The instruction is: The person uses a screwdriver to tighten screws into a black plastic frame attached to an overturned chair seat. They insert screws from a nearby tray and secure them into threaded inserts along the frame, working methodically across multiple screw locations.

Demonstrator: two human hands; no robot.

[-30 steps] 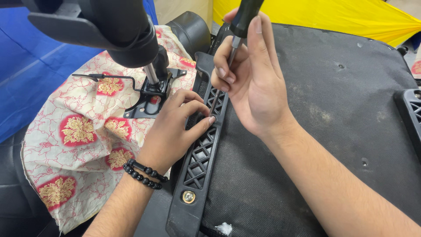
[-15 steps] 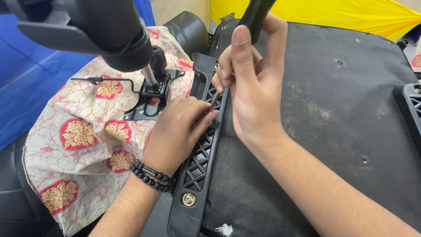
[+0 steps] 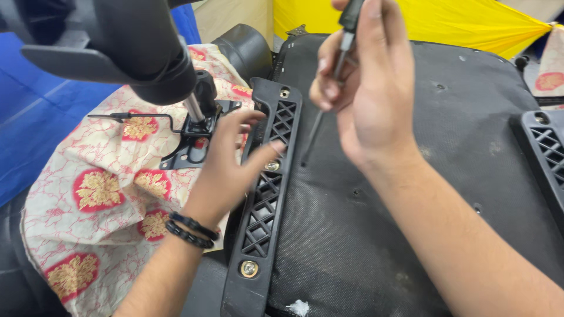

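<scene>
My right hand [image 3: 370,100] grips a screwdriver [image 3: 332,76] by its dark handle, the thin shaft angled down, its tip just above the black seat underside [image 3: 423,194]. My left hand [image 3: 232,167], with dark bead bracelets at the wrist, is spread open over the black lattice armrest bracket [image 3: 264,211], fingertips near a brass bolt at its middle. Another brass bolt [image 3: 249,269] sits at the bracket's near end.
A chair gas-lift column and metal mechanism plate [image 3: 194,138] rest on a floral cloth [image 3: 100,194] at the left. A second lattice bracket [image 3: 546,152] lies at the right edge. Yellow fabric [image 3: 458,23] is behind, blue sheet [image 3: 35,129] at left.
My right hand lifted the screwdriver up and away from the bracket. My left hand opened and its fingers moved right over the bracket's middle bolt.
</scene>
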